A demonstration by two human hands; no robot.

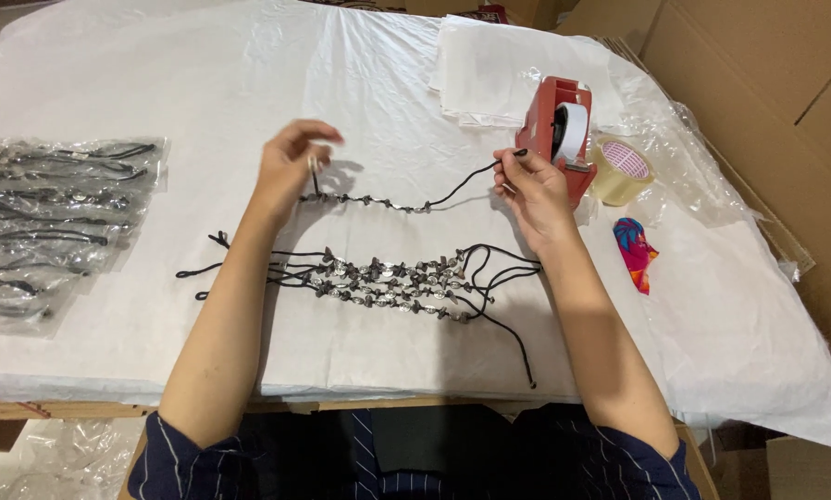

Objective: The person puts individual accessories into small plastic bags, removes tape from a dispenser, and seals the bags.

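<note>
Black cord strung with small silvery beads hangs stretched above the white paper-covered table, its ends pinched by the left hand and right hand. Nearer lies a heap of similar beaded cords. Right of the right hand stand a red tape dispenser and clear tape roll; bagged cords lie far left.

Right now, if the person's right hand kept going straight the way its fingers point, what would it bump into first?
Probably the red tape dispenser. The right hand, pinching one end of a beaded black cord, points up and slightly right, and the dispenser looks right beside its fingertips, though depth is unclear.
</note>
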